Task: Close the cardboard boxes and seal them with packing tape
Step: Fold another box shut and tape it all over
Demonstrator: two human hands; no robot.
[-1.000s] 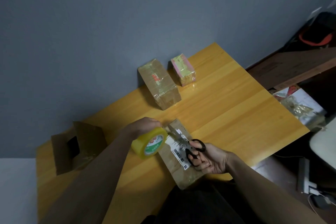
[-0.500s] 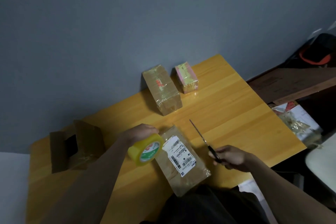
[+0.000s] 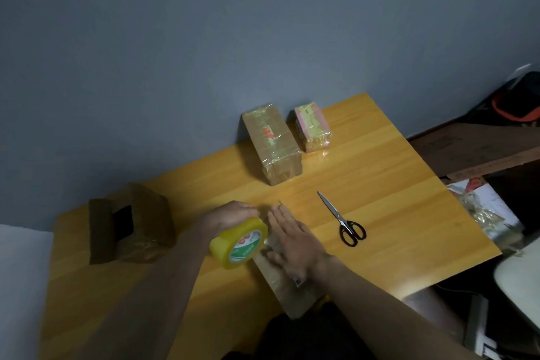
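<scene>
Two boxes behind the scissors (image 3: 344,221), a brown one (image 3: 271,143) and a pink-and-yellow one (image 3: 312,127), already sat wrapped in tape. Left of the scissors, I had my right hand (image 3: 292,242) flat, fingers straight, pressing tape down on the labelled box (image 3: 287,286). My left hand (image 3: 230,215) gripped the yellow tape roll (image 3: 239,241) beside it. Far left of the scissors, one open box (image 3: 128,222) remained unsealed, I judged.
</scene>
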